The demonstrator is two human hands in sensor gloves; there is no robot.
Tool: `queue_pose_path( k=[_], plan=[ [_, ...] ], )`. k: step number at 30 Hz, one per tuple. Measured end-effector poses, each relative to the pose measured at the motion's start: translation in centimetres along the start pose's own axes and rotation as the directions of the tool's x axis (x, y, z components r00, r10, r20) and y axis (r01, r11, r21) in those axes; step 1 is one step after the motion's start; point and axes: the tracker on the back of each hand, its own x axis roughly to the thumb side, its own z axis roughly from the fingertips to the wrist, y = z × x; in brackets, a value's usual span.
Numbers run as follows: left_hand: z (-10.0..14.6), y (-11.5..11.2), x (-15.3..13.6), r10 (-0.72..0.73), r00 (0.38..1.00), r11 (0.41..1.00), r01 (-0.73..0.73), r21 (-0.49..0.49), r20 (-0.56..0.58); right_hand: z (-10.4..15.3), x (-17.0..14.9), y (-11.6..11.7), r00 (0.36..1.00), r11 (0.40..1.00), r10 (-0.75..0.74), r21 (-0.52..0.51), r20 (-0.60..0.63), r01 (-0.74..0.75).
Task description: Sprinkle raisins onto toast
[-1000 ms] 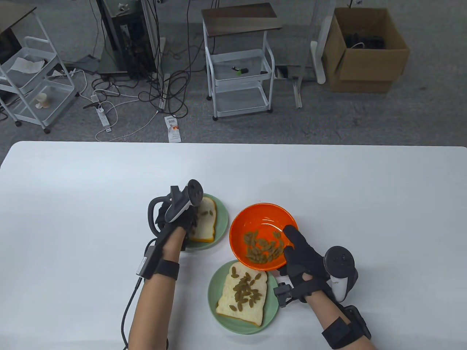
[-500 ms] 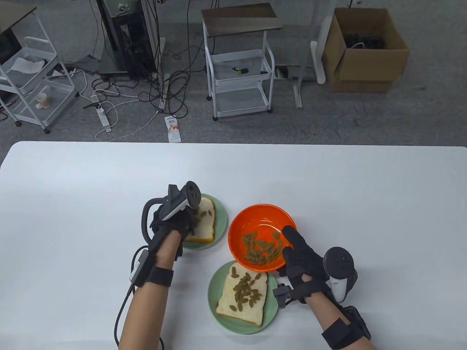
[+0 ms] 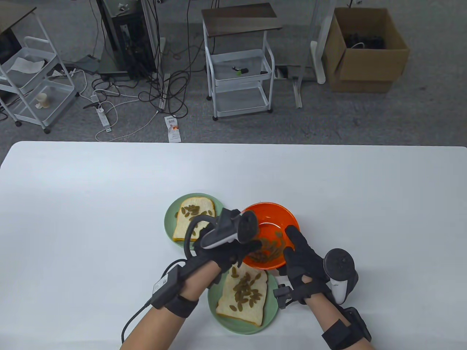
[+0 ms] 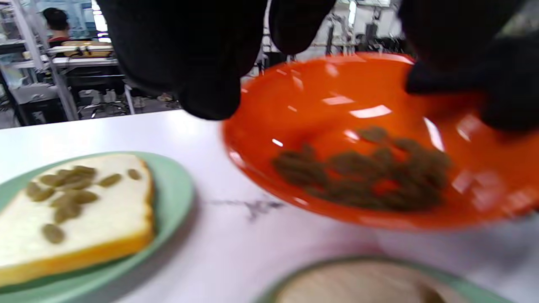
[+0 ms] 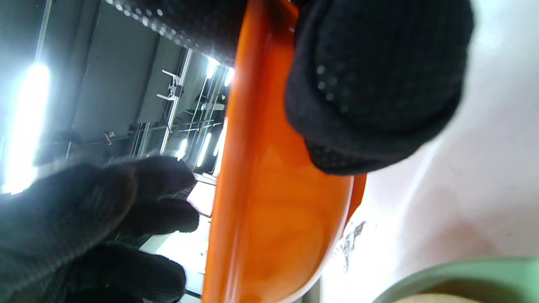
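Raisins (image 3: 268,248) olive-brown, heaped in tilted orange bowl (image 3: 282,215), right hand (image 3: 303,259) gripping rim, left hand (image 3: 233,253) unclear

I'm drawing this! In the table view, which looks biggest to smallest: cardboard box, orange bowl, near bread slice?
1. Cardboard box, though it sits farther away.
2. Orange bowl and near bread slice look alike; hands partly cover the bowl.
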Motion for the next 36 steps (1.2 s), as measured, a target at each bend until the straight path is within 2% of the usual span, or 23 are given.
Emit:
queue_pose_path(
  k=[2,5,10,11,14,18,20,23,30,36],
  plan=[
    [-0.5,-1.2,2.0,-0.073,0.997,0.995,0.073,-0.072,0.000,0.3,0.2,0.2,1.000,1.000,-0.013,0.002,0.002,0.013],
    [-0.9,-2.4,3.4,-0.138,0.990,0.985,0.136,-0.106,-0.010,0.8,0.6,0.6,0.999,1.000,0.012,-0.003,0.034,-0.012],
    [-1.2,-3.1,3.9,-0.122,0.991,0.991,0.119,-0.064,-0.048,1.5,1.1,1.0,0.998,1.000,0.004,-0.006,0.057,-0.004],
    [-1.1,-3.0,3.8,-0.110,0.992,0.994,0.109,-0.025,-0.060,1.5,1.1,0.9,0.998,1.000,-0.006,-0.019,0.056,0.007],
    [-0.9,-2.8,4.0,-0.080,0.996,0.994,0.082,0.067,-0.035,1.3,1.0,0.5,0.998,0.998,-0.047,-0.028,0.030,0.048],
    [-1.1,-3.0,4.4,-0.051,0.998,0.992,0.047,0.114,0.032,1.2,0.8,0.5,0.997,0.997,-0.075,-0.025,0.003,0.075],
    [-1.2,-3.2,4.5,-0.061,0.998,0.990,0.057,0.131,0.023,1.2,0.7,0.6,0.997,0.997,-0.077,-0.018,-0.009,0.077],
    [-1.4,-3.6,4.3,-0.055,0.998,0.982,0.047,0.183,0.039,1.1,0.5,0.8,0.998,0.998,-0.058,-0.010,-0.009,0.058],
    [-2.6,-4.0,2.7,0.057,0.997,0.989,-0.064,0.131,0.058,0.6,0.2,0.9,0.999,0.999,-0.006,0.039,-0.039,0.007],
    [-2.2,-1.9,0.2,0.230,0.971,0.959,-0.238,0.155,0.069,0.2,-0.2,0.7,0.999,1.000,0.007,0.026,-0.046,-0.005]
  ],
)
